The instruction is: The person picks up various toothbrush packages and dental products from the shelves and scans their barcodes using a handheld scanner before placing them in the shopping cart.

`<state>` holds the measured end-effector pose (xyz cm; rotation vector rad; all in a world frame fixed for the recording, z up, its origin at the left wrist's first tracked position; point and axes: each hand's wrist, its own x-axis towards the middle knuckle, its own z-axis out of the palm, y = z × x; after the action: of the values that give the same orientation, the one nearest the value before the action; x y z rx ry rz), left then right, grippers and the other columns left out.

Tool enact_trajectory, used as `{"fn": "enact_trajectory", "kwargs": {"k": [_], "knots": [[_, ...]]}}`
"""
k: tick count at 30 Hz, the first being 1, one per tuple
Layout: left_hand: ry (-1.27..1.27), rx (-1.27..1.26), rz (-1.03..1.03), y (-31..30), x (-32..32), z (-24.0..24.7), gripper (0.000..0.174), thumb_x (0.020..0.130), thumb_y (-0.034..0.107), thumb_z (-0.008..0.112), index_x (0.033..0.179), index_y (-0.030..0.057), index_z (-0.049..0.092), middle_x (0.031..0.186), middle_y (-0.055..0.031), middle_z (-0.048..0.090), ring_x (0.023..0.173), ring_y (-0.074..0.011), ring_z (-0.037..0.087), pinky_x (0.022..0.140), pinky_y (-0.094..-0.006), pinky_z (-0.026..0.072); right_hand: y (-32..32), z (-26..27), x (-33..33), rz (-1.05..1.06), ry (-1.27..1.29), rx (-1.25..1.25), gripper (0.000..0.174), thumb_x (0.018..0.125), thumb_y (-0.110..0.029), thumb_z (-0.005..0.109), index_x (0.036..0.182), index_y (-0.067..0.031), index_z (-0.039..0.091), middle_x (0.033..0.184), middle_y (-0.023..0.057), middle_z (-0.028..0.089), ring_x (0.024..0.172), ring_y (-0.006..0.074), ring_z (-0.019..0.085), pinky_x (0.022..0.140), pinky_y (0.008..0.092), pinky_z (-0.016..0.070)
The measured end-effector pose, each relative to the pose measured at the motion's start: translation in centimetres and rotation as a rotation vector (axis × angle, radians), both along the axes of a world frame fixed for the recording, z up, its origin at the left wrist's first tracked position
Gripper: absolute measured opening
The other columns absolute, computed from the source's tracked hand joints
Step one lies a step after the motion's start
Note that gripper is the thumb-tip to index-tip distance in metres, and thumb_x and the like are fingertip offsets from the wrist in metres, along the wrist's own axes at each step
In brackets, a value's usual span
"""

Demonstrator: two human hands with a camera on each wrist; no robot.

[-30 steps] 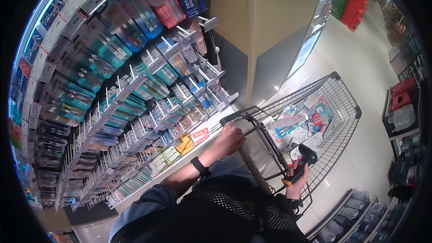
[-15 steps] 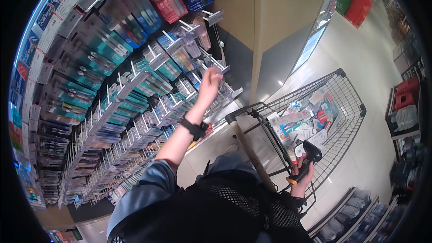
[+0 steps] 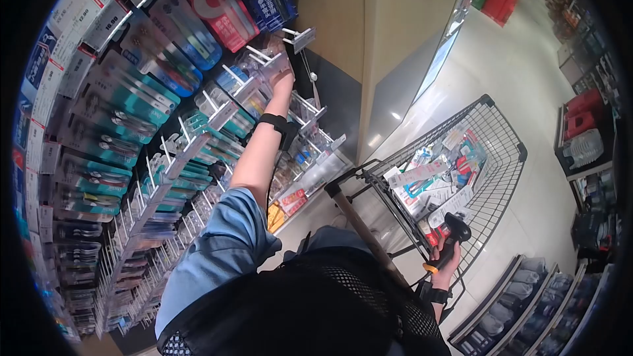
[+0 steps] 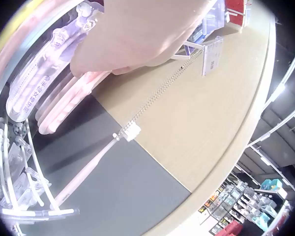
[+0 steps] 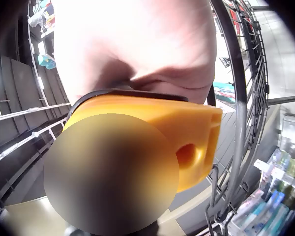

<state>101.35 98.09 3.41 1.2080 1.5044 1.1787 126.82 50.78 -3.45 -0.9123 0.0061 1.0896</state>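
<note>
In the head view my left hand [image 3: 283, 78] reaches up to the end of an upper row of hooks, partly behind a price-tag holder [image 3: 269, 69]. In the left wrist view the hand overlaps a pink toothbrush pack [image 4: 69, 105]; its fingertips are hidden, so I cannot tell whether they grip it. A purple toothbrush pack [image 4: 34, 93] hangs beside it. My right hand [image 3: 451, 262] holds a black barcode scanner [image 3: 456, 227] over the cart's near end. The scanner's orange handle end [image 5: 204, 128] shows in the right wrist view.
A wire shopping cart [image 3: 511, 151] stands right of me, with several packaged goods [image 3: 428, 175] inside. Toothbrush packs [image 3: 148, 89] fill the racks at left. Beyond the hooks stands a tan and grey panel [image 3: 333, 26]. A pink toothbrush [image 4: 88, 169] hangs on a chain before it.
My left hand has left the cart handle and risen up and left to the upper hooks. The right hand still holds the scanner over the cart.
</note>
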Motion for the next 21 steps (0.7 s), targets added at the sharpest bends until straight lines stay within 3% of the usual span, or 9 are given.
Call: {"fn": "enact_trajectory", "kwargs": {"k": [4,8,18,20,21], "knots": [[0.043,0.158,0.039,1.9,-1.6,-2.2,0.046,0.077,0.003,0.047,0.122,0.0017,0.036,0.109,-0.0080,0.049,0.095,-0.0162,0.049,0.080,-0.0267,0.0393,0.3,0.4,-0.5,-0.043,-0.009,-0.030,0.038,0.088,-0.037,0.038,0.105,-0.0034,0.044,0.066,0.0023,0.043,0.042,0.0089,0.039,0.039,0.0200,0.0351],[0.080,0.316,0.074,9.6,1.6,-2.9,0.046,0.078,0.003,0.049,0.122,0.0023,0.036,0.109,-0.0077,0.049,0.096,-0.0158,0.050,0.080,-0.0266,0.0395,0.4,0.8,-0.9,-0.078,-0.014,-0.062,0.038,0.088,-0.037,0.038,0.104,-0.0031,0.044,0.066,0.0018,0.043,0.041,0.0084,0.038,0.037,0.0194,0.0343],[0.112,0.578,0.164,15.0,-0.1,-11.2,0.046,0.080,0.005,0.053,0.122,0.0044,0.037,0.110,-0.0067,0.049,0.098,-0.0147,0.050,0.081,-0.0261,0.0398,0.3,1.3,-1.4,-0.083,-0.026,-0.079,0.037,0.088,-0.036,0.039,0.104,-0.0035,0.043,0.066,0.0029,0.043,0.043,0.0090,0.039,0.040,0.0203,0.0347],[0.028,0.621,0.140,15.3,0.4,-11.5,0.043,0.082,0.006,0.053,0.122,0.0060,0.038,0.110,-0.0066,0.050,0.100,-0.0140,0.049,0.080,-0.0253,0.0401,0.4,1.6,-1.4,-0.085,-0.025,-0.086,0.037,0.088,-0.036,0.039,0.104,-0.0035,0.043,0.066,0.0030,0.043,0.043,0.0090,0.039,0.040,0.0203,0.0346],[0.027,0.622,0.135,13.6,0.8,-9.1,0.043,0.082,0.006,0.053,0.122,0.0060,0.038,0.110,-0.0066,0.050,0.100,-0.0140,0.049,0.080,-0.0253,0.0401,0.4,1.6,-1.5,-0.083,-0.021,-0.090,0.037,0.088,-0.036,0.039,0.104,-0.0035,0.043,0.066,0.0031,0.042,0.043,0.0090,0.039,0.040,0.0203,0.0346]]}}
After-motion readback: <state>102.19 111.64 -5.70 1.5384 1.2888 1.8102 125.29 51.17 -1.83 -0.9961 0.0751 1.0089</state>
